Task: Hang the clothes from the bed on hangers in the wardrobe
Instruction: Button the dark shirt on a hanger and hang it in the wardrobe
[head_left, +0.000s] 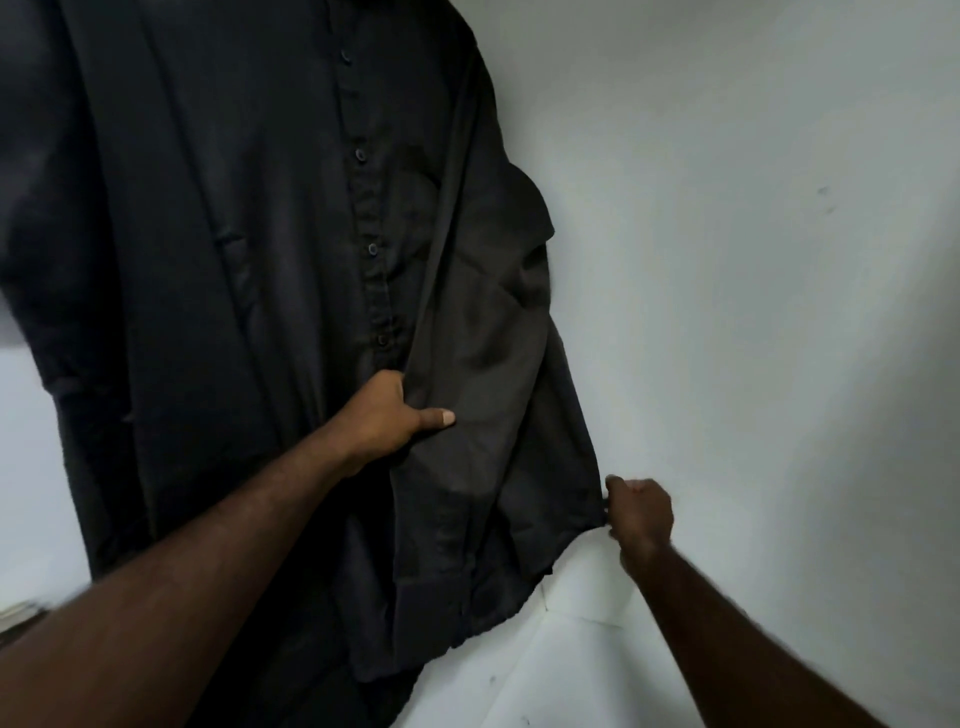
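Black button-up shirt hangs in front of a white wall, filling the left and centre of the view, button placket running down its middle; hanger not visible, top out of frame. Left hand grips a fold of the shirt front just right of the placket, fingers tucked into the cloth, thumb stretched flat across it. Right hand curled at the shirt's lower right edge, pinching the side seam near the hem, pulling it outward. Both forearms bare, reaching up from below.
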